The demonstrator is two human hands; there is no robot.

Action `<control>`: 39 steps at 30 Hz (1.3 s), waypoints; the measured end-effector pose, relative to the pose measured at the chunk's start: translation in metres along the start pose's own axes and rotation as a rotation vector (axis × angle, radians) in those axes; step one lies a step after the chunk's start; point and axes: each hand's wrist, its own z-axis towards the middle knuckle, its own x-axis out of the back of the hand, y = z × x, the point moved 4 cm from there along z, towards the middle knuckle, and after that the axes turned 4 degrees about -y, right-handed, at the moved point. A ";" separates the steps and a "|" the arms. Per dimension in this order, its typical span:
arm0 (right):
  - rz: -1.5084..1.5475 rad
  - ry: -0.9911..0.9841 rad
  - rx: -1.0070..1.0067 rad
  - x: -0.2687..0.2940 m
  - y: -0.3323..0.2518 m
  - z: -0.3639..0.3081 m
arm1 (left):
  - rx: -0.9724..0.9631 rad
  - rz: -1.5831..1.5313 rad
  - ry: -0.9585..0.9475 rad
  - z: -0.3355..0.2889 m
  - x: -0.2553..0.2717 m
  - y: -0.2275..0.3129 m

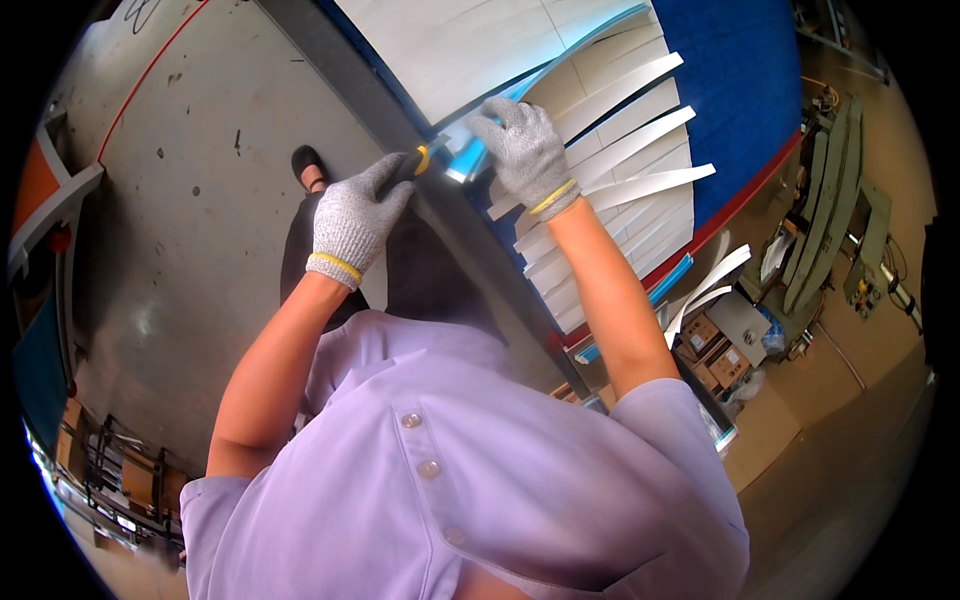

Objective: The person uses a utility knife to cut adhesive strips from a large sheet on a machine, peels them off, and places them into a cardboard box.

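Your gloved left hand [358,220] is curled in a grip; your gloved right hand [530,152], fingers bent, sits farther forward. Your left forearm [275,365] and right forearm [612,290] are bare.

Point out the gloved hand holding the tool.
The left hand: it grips the yellow and black tool; the right hand is at a blue strip.

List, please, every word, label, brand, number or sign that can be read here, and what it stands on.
None can be read.
Boxes: dark print, too small to read.
Tool and white strips: no lettering that I can make out.
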 end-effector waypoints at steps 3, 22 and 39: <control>0.042 -0.066 -0.014 0.013 0.001 0.007 | -0.042 0.029 0.056 0.001 0.002 -0.001; -0.272 -0.221 -0.161 0.057 -0.017 0.063 | 0.154 -0.604 0.158 0.000 0.030 -0.009; -0.096 0.175 -0.002 -0.016 -0.002 0.061 | -0.054 -0.254 0.251 0.007 0.031 -0.019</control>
